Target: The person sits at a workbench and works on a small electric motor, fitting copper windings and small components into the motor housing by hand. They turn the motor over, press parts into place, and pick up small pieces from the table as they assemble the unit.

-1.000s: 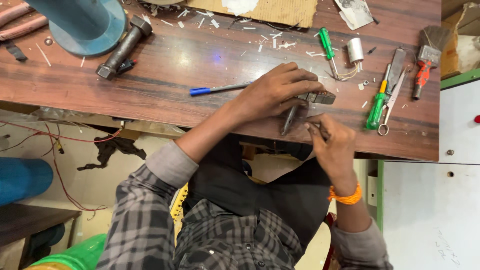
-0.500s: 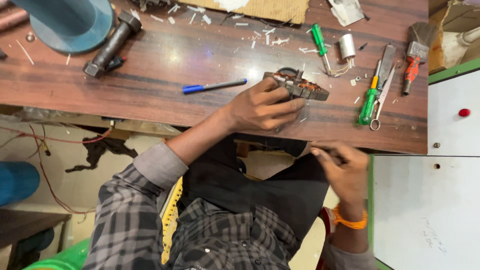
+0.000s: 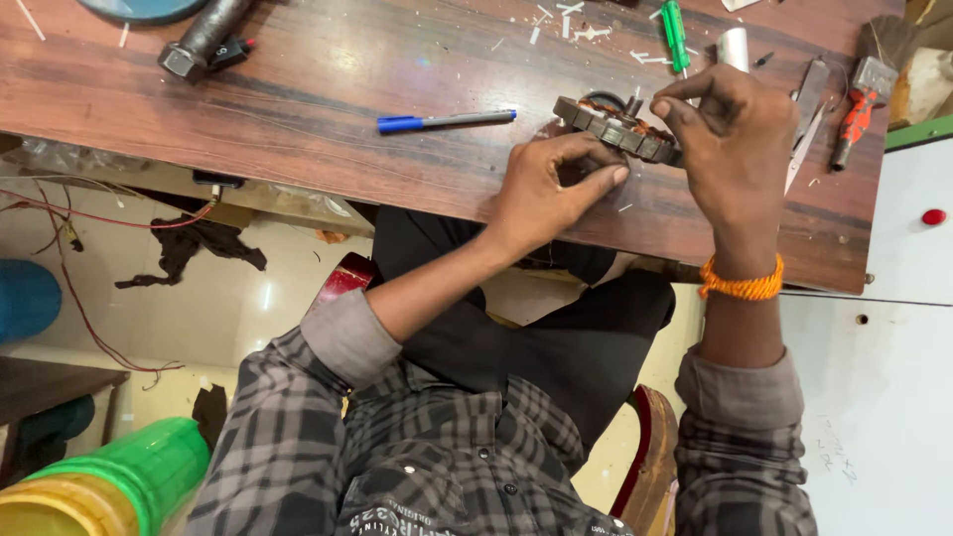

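A ring-shaped metal motor stator (image 3: 615, 127) with copper windings lies tilted on the dark wooden table (image 3: 318, 109). My left hand (image 3: 551, 184) pinches its near edge with fingers curled. My right hand (image 3: 730, 129), with an orange band at the wrist, grips the stator's right side from above and hides part of it. Both hands sit near the table's front edge, above my lap.
A blue pen (image 3: 442, 121) lies left of the stator. A green screwdriver (image 3: 677, 30), a small metal cylinder (image 3: 733, 45), scissors (image 3: 806, 109) and a red-handled tool (image 3: 856, 124) lie at the right. A dark bolt-like bar (image 3: 204, 40) rests at far left. A white cabinet (image 3: 893, 328) stands at right.
My right hand came up from my lap onto the stator's right side. The left hand shifted from covering the stator to pinching its near edge. The view moved closer.
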